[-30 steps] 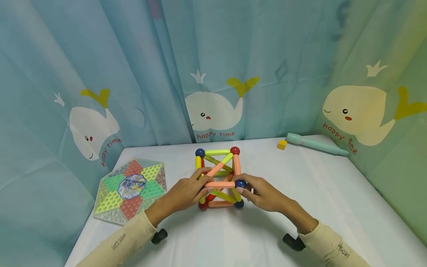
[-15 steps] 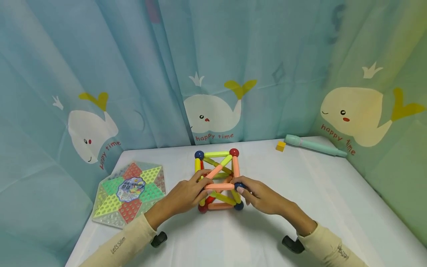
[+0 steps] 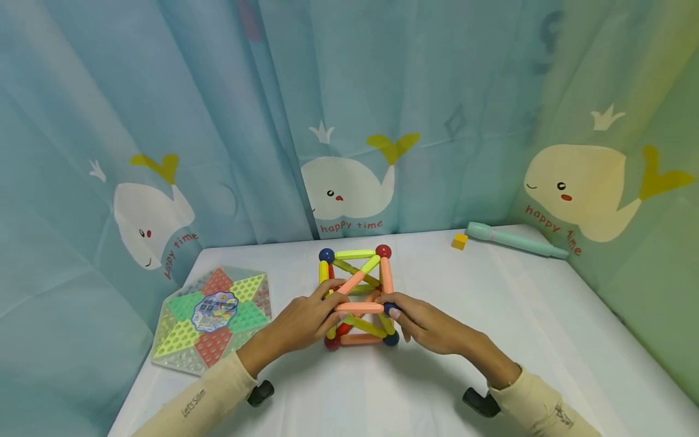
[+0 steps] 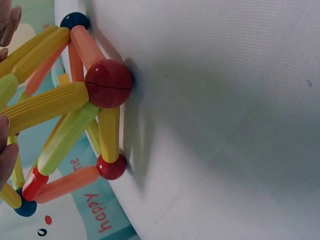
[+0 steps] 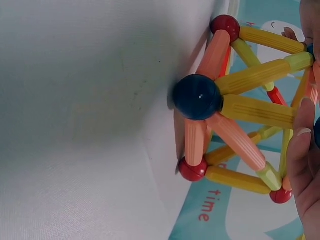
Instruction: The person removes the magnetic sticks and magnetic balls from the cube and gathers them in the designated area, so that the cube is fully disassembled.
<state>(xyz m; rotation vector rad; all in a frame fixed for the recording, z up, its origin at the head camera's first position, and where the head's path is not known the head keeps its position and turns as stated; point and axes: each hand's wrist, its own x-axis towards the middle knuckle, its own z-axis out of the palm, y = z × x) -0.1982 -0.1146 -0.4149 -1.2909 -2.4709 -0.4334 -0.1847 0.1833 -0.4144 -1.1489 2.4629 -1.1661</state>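
Gripping rod-and-ball frame (image 3: 352, 282) by upper near corners with left fingers (image 3: 334, 298) and, at blue ball (image 3: 390, 308), right fingers (image 3: 400, 298). Set on tabletop (image 3: 480, 297), near star-patterned board (image 3: 215, 311).

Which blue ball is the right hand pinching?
The upper blue ball at the stick structure's near right corner, pinched by the right hand. The lower blue ball beneath it and the far left blue ball are both clear of that hand.
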